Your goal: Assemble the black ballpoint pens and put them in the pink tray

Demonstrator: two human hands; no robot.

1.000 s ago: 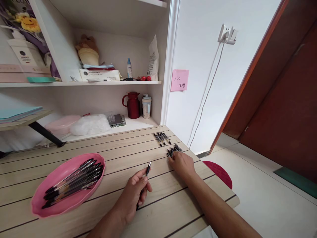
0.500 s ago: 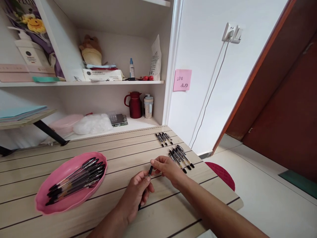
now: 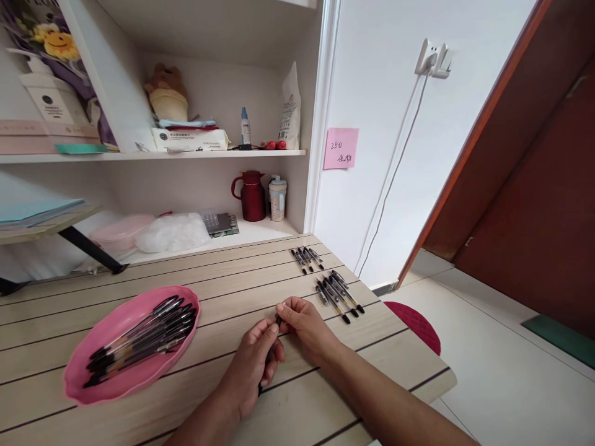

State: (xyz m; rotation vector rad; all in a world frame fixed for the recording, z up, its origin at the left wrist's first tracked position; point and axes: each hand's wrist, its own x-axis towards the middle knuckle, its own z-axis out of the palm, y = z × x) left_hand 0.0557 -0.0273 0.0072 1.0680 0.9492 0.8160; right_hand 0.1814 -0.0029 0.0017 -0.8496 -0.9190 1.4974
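My left hand (image 3: pixel 256 356) is closed around a black pen (image 3: pixel 277 320), whose lower tip pokes out below the fist. Thumb and fingers of my right hand (image 3: pixel 300 321) pinch at the pen's upper end, touching my left fingertips; most of the pen is hidden by both hands. To the left, a pink oval tray with a wavy rim (image 3: pixel 74 396) holds several black pens (image 3: pixel 144 337). Past my right hand lies a row of several pens (image 3: pixel 340 297) on the table, and a second group of pens (image 3: pixel 307 259) lies farther back.
The striped wooden table (image 3: pixel 232 279) ends at a rounded right corner, with a red stool (image 3: pixel 413 322) beyond it. Behind stand shelves with a red jug (image 3: pixel 253 197), a cup (image 3: pixel 277 198) and a plastic bag (image 3: pixel 174 233). A black-legged stand (image 3: pixel 90 248) is at left.
My right hand has moved slightly left and down, closer to my left hand, and less of the pen's upper end shows. The view has shifted a little.
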